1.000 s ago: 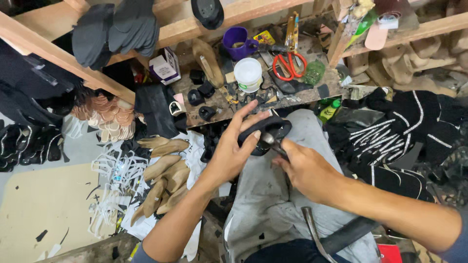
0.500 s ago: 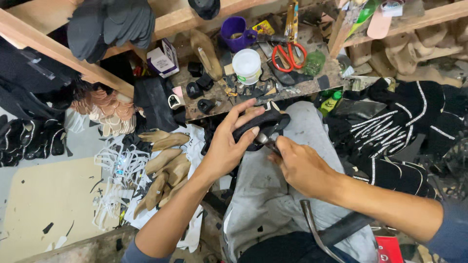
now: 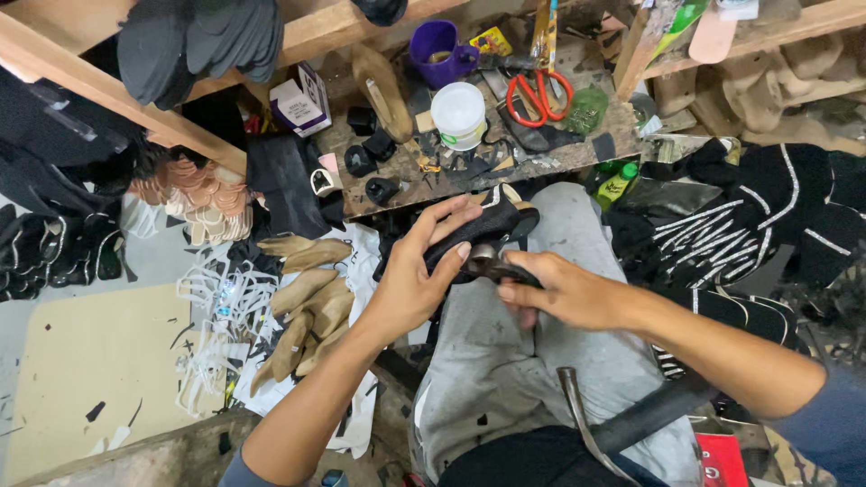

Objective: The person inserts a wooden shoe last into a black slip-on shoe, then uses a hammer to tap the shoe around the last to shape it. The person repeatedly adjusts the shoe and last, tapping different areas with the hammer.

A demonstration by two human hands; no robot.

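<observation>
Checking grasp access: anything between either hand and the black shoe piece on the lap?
Nothing visible. The left hand already grips the black shoe piece directly, fingers over its top. The right hand holds a dark metal tool whose tip meets the piece beside the left fingertips; whether that hand touches the piece itself I cannot tell.

Taking the white round tub (green-edged label on its side) as landmark: left of it, white and purple carton under the wooden beam; above right, small yellow packet; far below right, red printed packet at the bottom edge.
</observation>
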